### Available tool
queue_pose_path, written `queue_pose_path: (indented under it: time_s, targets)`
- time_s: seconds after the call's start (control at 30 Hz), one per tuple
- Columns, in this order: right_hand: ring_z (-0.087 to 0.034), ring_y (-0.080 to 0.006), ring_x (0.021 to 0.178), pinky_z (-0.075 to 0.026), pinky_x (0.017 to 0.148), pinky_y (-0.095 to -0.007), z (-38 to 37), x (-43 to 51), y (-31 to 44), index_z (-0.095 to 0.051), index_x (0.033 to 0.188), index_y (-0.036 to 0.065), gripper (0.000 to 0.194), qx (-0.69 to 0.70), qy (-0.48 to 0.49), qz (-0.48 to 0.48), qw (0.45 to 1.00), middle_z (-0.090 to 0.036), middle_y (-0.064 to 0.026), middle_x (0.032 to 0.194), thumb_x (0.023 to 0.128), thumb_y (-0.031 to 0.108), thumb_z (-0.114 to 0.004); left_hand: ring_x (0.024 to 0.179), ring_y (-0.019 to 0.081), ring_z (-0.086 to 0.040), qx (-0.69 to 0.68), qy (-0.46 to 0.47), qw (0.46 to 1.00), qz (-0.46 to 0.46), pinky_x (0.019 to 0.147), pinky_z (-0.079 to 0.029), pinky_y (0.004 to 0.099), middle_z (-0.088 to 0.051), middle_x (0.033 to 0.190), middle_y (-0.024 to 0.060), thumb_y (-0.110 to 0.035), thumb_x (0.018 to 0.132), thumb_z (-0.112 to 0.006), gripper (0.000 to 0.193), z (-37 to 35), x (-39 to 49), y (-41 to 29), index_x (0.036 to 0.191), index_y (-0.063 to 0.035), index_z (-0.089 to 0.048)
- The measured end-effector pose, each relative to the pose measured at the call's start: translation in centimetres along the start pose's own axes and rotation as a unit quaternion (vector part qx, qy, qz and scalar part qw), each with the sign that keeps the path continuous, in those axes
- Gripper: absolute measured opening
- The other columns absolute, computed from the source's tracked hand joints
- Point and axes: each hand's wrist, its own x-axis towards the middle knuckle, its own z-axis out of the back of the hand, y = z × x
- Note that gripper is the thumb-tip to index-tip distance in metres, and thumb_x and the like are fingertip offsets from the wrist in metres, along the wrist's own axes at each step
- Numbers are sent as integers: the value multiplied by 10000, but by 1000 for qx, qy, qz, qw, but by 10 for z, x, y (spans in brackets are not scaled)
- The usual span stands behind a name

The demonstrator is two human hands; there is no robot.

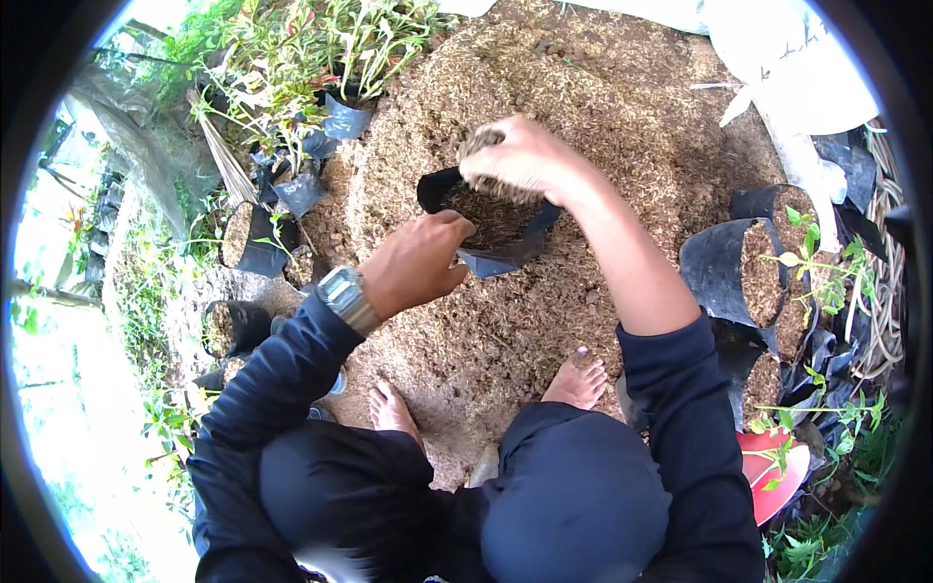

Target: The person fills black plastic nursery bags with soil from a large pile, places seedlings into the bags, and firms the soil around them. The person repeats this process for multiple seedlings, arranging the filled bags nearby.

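A black plastic grow bag (503,259) stands on a heap of loose soil mixed with husks (510,321), its mouth facing up and dark mix inside. My left hand (419,262), with a wristwatch (346,295) at the wrist, pinches the near left part of the bag's rim. Above the far side of the mouth, my right hand (521,160) is curled around a clump of the soil mix (481,146), some of it showing below the palm. The fingertips of the right hand are partly hidden.
Potted leafy plants (299,193) stand at the upper left. Filled black grow bags (718,270) with seedlings line the right side; more bags (266,240) lie at left. A white sack (809,87) is at upper right, a red object (776,481) at lower right. My bare feet (579,379) rest on the near ground.
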Motion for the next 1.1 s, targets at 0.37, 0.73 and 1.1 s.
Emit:
queue_pose_path:
  time_s: [0.37, 0.73, 1.1]
  targets:
    - [-711, -246, 857, -531, 829, -381, -22, 26, -39, -772, 928, -1, 317, -176, 107, 33, 978, -761, -154, 947, 862, 307, -738, 770, 377, -676, -49, 53, 997, 17, 746, -552, 458, -673, 793, 194, -119, 844, -669, 148, -15, -3, 10, 800, 21, -692]
    - [-683, -330, 1044, -525, 873, -439, -63, 37, -25, -701, 1156, -3, 423, -409, 309, 10, 859, -706, -198, 1157, 895, 277, -521, 821, 365, -684, -14, 49, 998, 44, 743, -553, 470, -695, 864, 151, -167, 850, -687, 141, -9, -14, 6, 905, -37, -699]
    - [-634, -325, 1188, -497, 982, -444, -54, 49, -36, -691, 1225, 36, 447, -422, 297, -27, 856, -655, -178, 1297, 885, 244, -489, 772, 358, -677, -55, -12, 998, 19, 697, -545, 455, -675, 861, 142, -184, 855, -720, 171, -14, -16, 2, 911, -27, -681]
